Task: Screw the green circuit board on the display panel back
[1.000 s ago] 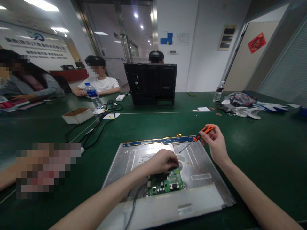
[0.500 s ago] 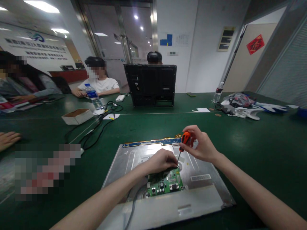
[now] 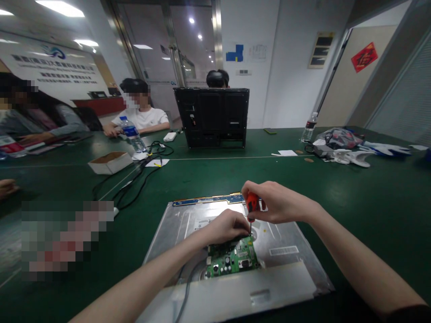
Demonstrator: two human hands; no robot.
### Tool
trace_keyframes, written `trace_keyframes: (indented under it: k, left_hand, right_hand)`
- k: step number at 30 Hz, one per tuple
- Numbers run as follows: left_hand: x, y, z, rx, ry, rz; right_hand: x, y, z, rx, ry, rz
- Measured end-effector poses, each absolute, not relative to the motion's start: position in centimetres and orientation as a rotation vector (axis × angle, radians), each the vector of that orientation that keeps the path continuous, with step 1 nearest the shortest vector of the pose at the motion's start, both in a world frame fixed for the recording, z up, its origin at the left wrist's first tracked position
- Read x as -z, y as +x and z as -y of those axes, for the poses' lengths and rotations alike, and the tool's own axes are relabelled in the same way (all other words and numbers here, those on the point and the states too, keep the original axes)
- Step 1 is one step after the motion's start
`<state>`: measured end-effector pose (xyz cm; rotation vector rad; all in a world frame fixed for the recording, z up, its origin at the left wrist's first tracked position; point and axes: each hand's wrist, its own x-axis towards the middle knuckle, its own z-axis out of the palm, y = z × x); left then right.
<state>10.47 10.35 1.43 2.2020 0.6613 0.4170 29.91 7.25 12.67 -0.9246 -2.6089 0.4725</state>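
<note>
Green and crowded with small parts, the board (image 3: 232, 260) lies near the middle of a silvery metal panel (image 3: 288, 235), which rests on the dark green counter (image 3: 363, 202) in front of the person. The right hand (image 3: 278, 202) reaches in from the right with its grip clamped on the red-orange and black handle of a screwdriver (image 3: 252, 205). The screwdriver stands nearly upright, its thin shaft pointing down to the board's far right corner; whether the tip touches a screw is too small to tell. The left hand (image 3: 229, 228) rests across the board's far edge, its fingertips just beside the shaft; its fingers curl downward, and one cannot tell whether that grip is together on something or slightly apart. A blue strip (image 3: 208, 200) runs along the panel's far edge, a pale label (image 3: 283, 250) sits to the right of the board, and a grey cable (image 3: 188, 287) curves over the panel's near left part. Farther off, a black monitor (image 3: 211, 119) stands upright with its back to the person. To its left are a bottle (image 3: 132, 132) and a shallow box (image 3: 106, 168), with black cords (image 3: 143, 179) beside the box; to its right are a second bottle (image 3: 310, 128) and white gloves (image 3: 352, 157).
</note>
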Motion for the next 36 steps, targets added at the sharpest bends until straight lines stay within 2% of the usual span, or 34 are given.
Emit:
trace_keyframes:
  k: [11,24,31,36]
  left_hand:
    - [-1.5,10.4,-10.3,-0.423,2.203,-0.654]
    - [-1.6,10.5,-10.3,-0.389,2.231,-0.664]
    - [-1.3,10.4,-10.3,-0.422,2.185,-0.651]
    - [-1.4,10.5,-10.2,-0.415,2.184,-0.658]
  right_hand:
    - [-12.9,29.9,-7.5,-0.401,-1.016,2.600]
    - [-12.7,29.7,-7.3,-0.150,-1.013,2.663]
    - [-13.7,30.1,-6.3,-0.259,-1.007,2.726]
    - [-13.5,29.7,-6.0,-0.146,-1.042,2.738]
